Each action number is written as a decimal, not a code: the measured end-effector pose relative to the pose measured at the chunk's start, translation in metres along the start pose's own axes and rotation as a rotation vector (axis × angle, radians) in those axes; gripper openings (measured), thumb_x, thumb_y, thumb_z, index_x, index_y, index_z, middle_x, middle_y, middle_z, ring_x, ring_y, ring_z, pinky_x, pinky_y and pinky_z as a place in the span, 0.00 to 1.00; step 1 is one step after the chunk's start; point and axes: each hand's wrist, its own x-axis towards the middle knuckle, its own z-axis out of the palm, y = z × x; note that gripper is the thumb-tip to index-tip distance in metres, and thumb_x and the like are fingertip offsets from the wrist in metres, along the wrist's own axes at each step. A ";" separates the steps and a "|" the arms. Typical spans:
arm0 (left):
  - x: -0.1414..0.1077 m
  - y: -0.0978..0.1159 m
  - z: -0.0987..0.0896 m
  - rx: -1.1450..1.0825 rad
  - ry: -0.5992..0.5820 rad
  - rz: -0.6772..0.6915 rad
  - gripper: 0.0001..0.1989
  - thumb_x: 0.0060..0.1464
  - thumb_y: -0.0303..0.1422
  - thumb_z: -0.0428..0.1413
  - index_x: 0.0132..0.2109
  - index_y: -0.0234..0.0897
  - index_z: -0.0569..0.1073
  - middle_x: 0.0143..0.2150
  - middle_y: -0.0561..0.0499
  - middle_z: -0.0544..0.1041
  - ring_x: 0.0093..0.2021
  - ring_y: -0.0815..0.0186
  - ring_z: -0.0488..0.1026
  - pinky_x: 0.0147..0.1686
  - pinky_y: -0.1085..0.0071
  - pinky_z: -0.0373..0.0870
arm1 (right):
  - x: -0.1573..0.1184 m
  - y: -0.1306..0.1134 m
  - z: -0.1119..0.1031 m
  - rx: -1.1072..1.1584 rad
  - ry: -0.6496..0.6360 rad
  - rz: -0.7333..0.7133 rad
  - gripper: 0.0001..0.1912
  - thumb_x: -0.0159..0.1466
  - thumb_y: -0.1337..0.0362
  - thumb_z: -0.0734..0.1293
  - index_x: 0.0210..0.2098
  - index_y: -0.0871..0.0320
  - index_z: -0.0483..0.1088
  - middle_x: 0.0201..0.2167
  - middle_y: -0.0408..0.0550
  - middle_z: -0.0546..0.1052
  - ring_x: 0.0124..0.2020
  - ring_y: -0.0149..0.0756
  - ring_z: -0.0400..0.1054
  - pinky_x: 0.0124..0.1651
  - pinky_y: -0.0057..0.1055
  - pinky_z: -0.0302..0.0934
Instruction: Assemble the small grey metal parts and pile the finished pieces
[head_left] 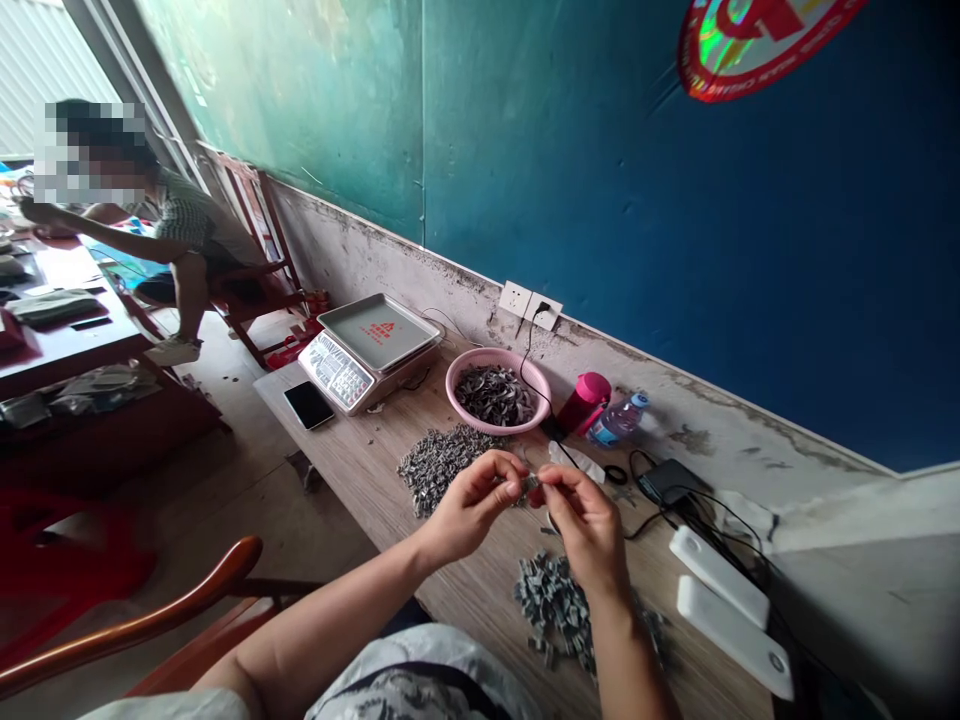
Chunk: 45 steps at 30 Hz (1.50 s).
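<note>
Over the long pale wooden table [352, 470], here's the action: the left hand [472, 508] and the right hand [585, 528] meet in mid-air, fingertips pinched closed on a small grey metal-looking piece [530, 485], most of it hidden by the fingers, with no gap showing in either pinch. Just below the right wrist sits a loose heap of chunky grey pieces [553, 605], while a finer heap of grey-white pieces [439, 468] lies beyond the left hand, beside a round pink plastic basin [495, 430] filled with more of the same. The risk here? One slip from those fingertips could drop the piece into a heap, lost among its lookalikes. A careless forearm could also sweep the chunky heap toward the table's near edge. Up by the far edge, a thin black cable [525, 350] trails down past the basin, ready to snag a reaching hand. Room to move: bare plank along the near edge, left of the heaps, and more between the finer heap and a silver digital scale [334, 372] at the far end. Off to the left, a seated person [187, 225] reaches across a dark red table [67, 340]
</note>
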 end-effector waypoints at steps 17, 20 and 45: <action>0.003 -0.003 0.006 0.750 0.126 0.307 0.06 0.57 0.28 0.54 0.41 0.33 0.65 0.33 0.51 0.72 0.29 0.75 0.71 0.30 0.80 0.68 | 0.009 -0.015 -0.003 -0.091 -0.024 0.109 0.08 0.59 0.61 0.67 0.35 0.59 0.69 0.25 0.44 0.72 0.26 0.30 0.68 0.30 0.23 0.63; 0.002 -0.010 0.008 0.747 0.182 0.327 0.07 0.57 0.27 0.53 0.43 0.34 0.64 0.34 0.51 0.71 0.30 0.75 0.70 0.30 0.79 0.68 | 0.008 -0.014 0.004 0.021 0.034 0.155 0.09 0.58 0.60 0.68 0.35 0.59 0.69 0.24 0.43 0.72 0.26 0.29 0.68 0.30 0.23 0.64; -0.002 -0.004 0.005 0.869 0.078 0.523 0.10 0.57 0.21 0.49 0.45 0.35 0.65 0.39 0.48 0.72 0.38 0.70 0.70 0.39 0.74 0.69 | -0.001 -0.021 0.007 -0.627 0.005 -0.308 0.12 0.62 0.70 0.60 0.45 0.57 0.65 0.37 0.50 0.74 0.36 0.37 0.71 0.40 0.32 0.67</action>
